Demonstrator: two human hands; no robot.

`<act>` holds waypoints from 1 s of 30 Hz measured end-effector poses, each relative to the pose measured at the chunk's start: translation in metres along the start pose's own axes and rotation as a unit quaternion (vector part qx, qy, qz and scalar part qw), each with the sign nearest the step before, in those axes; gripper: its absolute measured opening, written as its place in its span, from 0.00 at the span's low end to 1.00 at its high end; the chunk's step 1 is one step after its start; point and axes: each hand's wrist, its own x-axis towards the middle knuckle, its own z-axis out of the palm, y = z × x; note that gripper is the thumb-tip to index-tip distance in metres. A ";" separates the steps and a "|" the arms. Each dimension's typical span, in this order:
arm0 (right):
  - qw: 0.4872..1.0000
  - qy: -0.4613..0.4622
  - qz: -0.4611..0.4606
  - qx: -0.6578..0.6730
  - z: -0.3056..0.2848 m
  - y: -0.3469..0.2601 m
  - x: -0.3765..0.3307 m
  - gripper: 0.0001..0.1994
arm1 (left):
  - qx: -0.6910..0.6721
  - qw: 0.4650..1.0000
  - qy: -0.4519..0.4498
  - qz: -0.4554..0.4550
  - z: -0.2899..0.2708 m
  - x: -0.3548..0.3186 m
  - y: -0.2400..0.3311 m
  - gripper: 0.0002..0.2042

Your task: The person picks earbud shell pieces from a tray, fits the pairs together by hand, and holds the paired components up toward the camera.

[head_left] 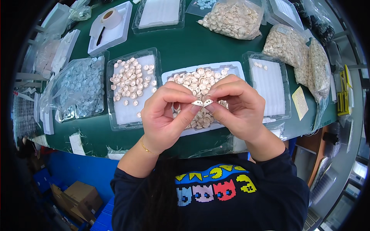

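My left hand [163, 117] and my right hand [242, 109] meet over the middle white tray [166, 75]. Between left thumb and forefinger I pinch a small cream piece [197, 103] with dark holes. A matching small cream piece [207, 102] is pinched in my right fingertips, edge close to the first; whether they touch or are joined I cannot tell. Below my fingers lies a heap of round cream button-like pieces [200, 79], partly hidden by my hands. Left of it, more round cream pieces [131, 79] are spread on a foam-lined clear tray [111, 104].
At right, a clear tray [287, 88] holds a few pieces on white foam. Bags of cream pieces [231, 19] stand at the back and right. A bag of pale blue pieces [83, 86] lies at left. A tape roll [111, 18] and black pen [100, 35] rest in a white tray.
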 end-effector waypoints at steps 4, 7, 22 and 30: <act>0.999 -0.003 0.017 0.037 0.000 0.001 -0.002 0.11 | -0.035 0.999 0.040 -0.001 0.005 0.000 -0.002 0.09; 0.978 0.006 0.119 0.169 0.000 0.001 -0.004 0.09 | -0.123 0.990 0.041 -0.054 0.005 0.002 0.000 0.07; 0.866 -0.038 0.258 0.427 -0.004 0.003 0.002 0.07 | -0.419 0.868 -0.032 -0.265 -0.002 0.004 -0.005 0.06; 0.857 -0.028 0.284 0.430 -0.002 0.000 0.002 0.07 | -0.443 0.855 -0.044 -0.266 -0.003 0.004 -0.005 0.06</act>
